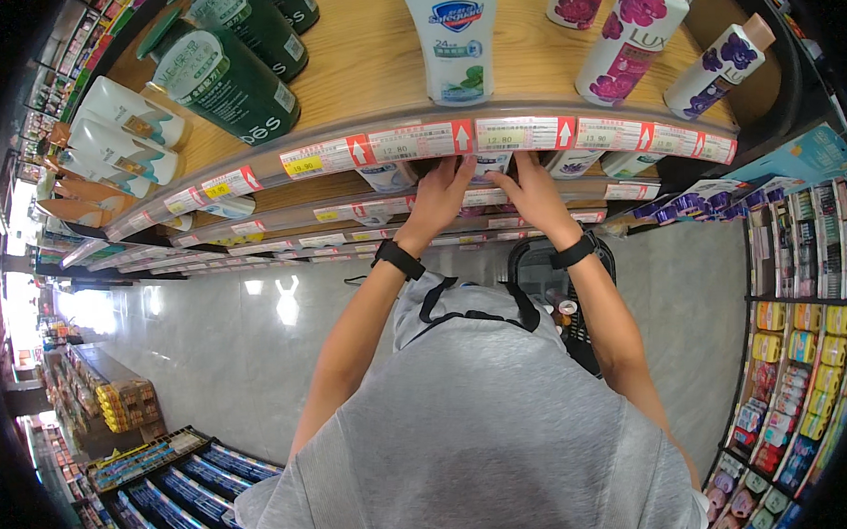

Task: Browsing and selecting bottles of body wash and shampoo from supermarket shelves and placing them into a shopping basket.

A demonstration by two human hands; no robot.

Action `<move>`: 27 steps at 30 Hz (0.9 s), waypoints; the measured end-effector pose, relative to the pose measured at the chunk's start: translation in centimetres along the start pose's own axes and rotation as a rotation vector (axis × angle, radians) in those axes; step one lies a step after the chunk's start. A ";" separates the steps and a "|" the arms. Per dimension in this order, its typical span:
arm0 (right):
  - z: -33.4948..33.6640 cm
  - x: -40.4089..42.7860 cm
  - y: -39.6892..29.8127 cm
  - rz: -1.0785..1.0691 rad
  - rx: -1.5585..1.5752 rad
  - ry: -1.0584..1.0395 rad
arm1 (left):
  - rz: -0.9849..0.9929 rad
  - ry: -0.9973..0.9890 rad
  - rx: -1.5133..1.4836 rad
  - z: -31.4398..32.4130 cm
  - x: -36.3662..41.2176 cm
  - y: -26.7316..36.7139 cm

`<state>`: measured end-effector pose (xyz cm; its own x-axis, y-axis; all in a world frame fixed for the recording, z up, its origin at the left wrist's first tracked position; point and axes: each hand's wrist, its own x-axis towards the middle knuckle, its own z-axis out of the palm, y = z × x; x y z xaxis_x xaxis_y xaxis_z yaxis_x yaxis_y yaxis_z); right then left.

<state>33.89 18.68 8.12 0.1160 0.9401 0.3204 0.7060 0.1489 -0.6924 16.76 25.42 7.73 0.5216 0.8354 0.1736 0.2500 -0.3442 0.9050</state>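
Note:
Both hands reach into the second shelf, just under the top shelf's price rail (425,140). My left hand (440,196) is at the left side of a white bottle (491,166) and my right hand (530,192) at its right side; the fingertips are partly hidden by the rail, so a grip cannot be made out. Another white bottle (386,177) stands left of my left hand, and one with a purple flower print (573,163) is right of my right hand. Above, a white Safeguard bottle (458,43) stands upright on the wooden top shelf.
Green pump bottles (228,81) and white Pantene bottles (117,147) stand at the upper left, Lux bottles (630,39) at the upper right. A black shopping basket (600,257) with items lies on the floor by my right side. Stocked racks (800,361) line the right; a display rack (185,487) is lower left.

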 end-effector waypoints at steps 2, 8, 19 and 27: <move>0.0 -0.1 0.2 0.020 0.002 -0.024 | 0.013 0.020 0.067 0.1 -0.1 0.2; -0.3 -0.4 -0.2 0.041 0.005 -0.031 | 0.031 -0.046 0.147 0.0 -0.1 0.9; 0.3 -1.8 -1.1 -0.016 -0.021 0.126 | 0.057 0.027 0.126 -0.3 -2.1 2.2; 0.4 -7.5 -3.0 0.002 -0.036 0.175 | 0.323 -0.105 0.276 -2.4 -8.6 -3.3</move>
<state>30.63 11.35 7.53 0.2350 0.8720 0.4294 0.7300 0.1334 -0.6704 9.47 20.47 4.16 0.6851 0.6229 0.3778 0.2614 -0.6942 0.6706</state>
